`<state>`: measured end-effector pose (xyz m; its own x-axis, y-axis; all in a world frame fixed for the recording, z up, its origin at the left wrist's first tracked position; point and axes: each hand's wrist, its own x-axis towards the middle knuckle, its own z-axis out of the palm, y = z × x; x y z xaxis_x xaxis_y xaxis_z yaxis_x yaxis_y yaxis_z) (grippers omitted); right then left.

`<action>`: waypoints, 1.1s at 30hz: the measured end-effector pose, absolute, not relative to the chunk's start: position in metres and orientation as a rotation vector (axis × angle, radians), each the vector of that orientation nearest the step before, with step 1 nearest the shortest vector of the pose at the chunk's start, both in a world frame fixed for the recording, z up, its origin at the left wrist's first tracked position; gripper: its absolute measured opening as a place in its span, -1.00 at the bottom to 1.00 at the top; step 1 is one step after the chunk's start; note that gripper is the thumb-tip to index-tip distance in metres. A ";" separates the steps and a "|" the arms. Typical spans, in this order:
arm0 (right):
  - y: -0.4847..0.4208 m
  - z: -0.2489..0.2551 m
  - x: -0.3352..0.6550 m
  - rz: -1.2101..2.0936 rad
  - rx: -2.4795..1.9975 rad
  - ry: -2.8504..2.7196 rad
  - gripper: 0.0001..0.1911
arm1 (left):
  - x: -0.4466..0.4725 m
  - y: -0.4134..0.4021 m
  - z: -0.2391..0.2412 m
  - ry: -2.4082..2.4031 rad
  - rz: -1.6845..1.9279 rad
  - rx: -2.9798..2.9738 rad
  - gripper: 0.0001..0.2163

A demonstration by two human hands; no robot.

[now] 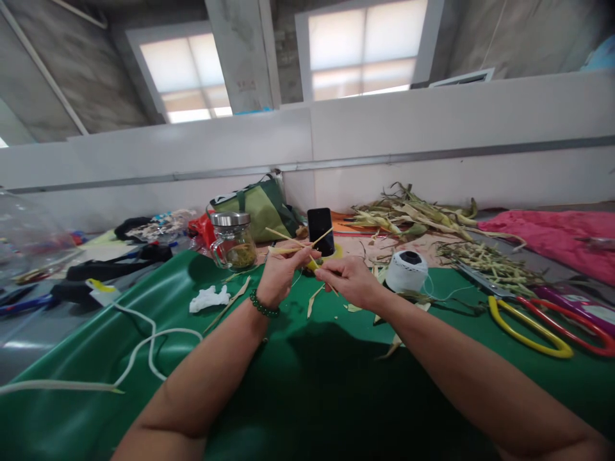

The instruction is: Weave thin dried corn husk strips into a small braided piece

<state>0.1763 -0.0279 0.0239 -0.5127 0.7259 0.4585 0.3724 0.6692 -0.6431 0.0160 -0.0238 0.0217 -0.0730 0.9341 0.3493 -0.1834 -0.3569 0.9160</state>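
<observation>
Close together over the green mat [307, 384], both my hands work on thin pale yellow plant stalks [283, 236] that cross and stick out above my fingers. My left hand [283, 275], with a green bead bracelet [263, 306] at its wrist, pinches the stalks. My right hand [350, 280] closes its fingertips on the lower part of the same bunch. A fine thread seems to hang near my left fingers. Behind my hands a black phone [321, 230] stands upright. A white thread spool [406, 272] sits to the right, and husk scraps [314, 301] lie below.
Scissors [487, 282] with red and yellow handles lie right, near dried stalks [490, 261] and a husk heap [418, 214]. At left are a glass jar mug [233, 243], crumpled white tissue [209, 299] and a white cable [154, 339]. Behind stands a green bag [264, 208].
</observation>
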 end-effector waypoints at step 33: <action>0.015 0.020 0.191 0.914 -0.780 -1.717 -0.55 | 0.030 -0.004 0.058 0.835 1.269 1.149 -0.73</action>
